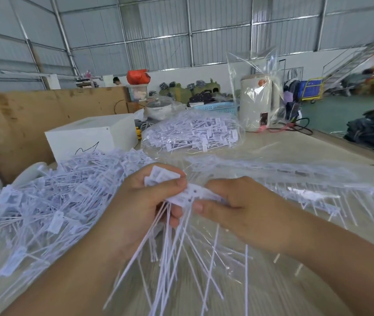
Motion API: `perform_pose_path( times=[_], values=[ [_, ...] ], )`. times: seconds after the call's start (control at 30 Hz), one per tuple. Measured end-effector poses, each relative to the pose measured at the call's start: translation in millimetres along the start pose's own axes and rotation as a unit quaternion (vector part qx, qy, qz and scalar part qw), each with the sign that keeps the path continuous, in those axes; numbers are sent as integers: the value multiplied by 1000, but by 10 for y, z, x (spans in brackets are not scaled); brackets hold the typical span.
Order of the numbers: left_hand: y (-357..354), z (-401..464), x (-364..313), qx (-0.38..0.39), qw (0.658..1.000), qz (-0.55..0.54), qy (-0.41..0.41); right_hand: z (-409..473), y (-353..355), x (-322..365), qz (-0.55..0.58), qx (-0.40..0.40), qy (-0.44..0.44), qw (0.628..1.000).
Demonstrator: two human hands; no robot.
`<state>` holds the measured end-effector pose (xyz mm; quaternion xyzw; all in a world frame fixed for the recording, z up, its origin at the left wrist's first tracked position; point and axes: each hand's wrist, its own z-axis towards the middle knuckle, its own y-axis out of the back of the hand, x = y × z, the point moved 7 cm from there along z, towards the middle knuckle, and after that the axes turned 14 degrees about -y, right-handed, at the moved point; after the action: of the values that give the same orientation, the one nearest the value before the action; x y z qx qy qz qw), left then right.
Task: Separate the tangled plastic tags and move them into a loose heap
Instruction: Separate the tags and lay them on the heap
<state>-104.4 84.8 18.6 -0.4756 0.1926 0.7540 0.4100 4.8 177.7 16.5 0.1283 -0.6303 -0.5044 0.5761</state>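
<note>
- The left hand (pixel 145 197) was curled around a bunch of plastic tags (pixel 177 195), its fingers (pixel 172 185) closed over the flat heads; the thin tails fanned downward and toward the camera over the table (pixel 295 147).
- The right hand (pixel 234 206) pinched the head end of the same bunch between thumb and fingers, touching the left hand's grip point.
- Both hands were held above the table, near its front edge; motion blur obscured finer detail of the tails.
- A loose heap of tags (pixel 51 197) lay on the table to the left, just beside the left hand.
- Further tags in clear plastic wrap (pixel 284 176) lay to the right, behind the right hand.
- A sealed clear bag of tags (pixel 193 133) rested farther back, at the middle of the table.
- A white box (pixel 90 135) stood behind the heap, beside the sealed bag.
- A cream-coloured kettle (pixel 259 101) inside a clear bag stood at the far end of the table.
- A brown board (pixel 44 110) stood upright along the left side.
</note>
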Motion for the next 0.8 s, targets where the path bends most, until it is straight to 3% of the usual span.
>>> perform_pose_path(
  times=[0.2,0.37,0.5,0.57,0.67,0.8],
  values=[
    [12,-5,48,-28,999,-36,9,-2,80,6,61,-38,-14,997],
    [-18,-23,128,-59,992,-105,30,-50,52,72,42,-139,-19,989],
    [126,9,103,-113,976,-178,54,-61,342,-42,136,-240,-20,961],
    [182,39,59,-110,981,-156,43,-54,455,-109,176,-224,-3,959],
    [46,13,76,-61,993,-100,30,-71,311,-50,181,-113,35,976],
    [-117,-74,210,-16,994,-95,52,-107,-85,153,-28,-33,81,996]
  ],
)
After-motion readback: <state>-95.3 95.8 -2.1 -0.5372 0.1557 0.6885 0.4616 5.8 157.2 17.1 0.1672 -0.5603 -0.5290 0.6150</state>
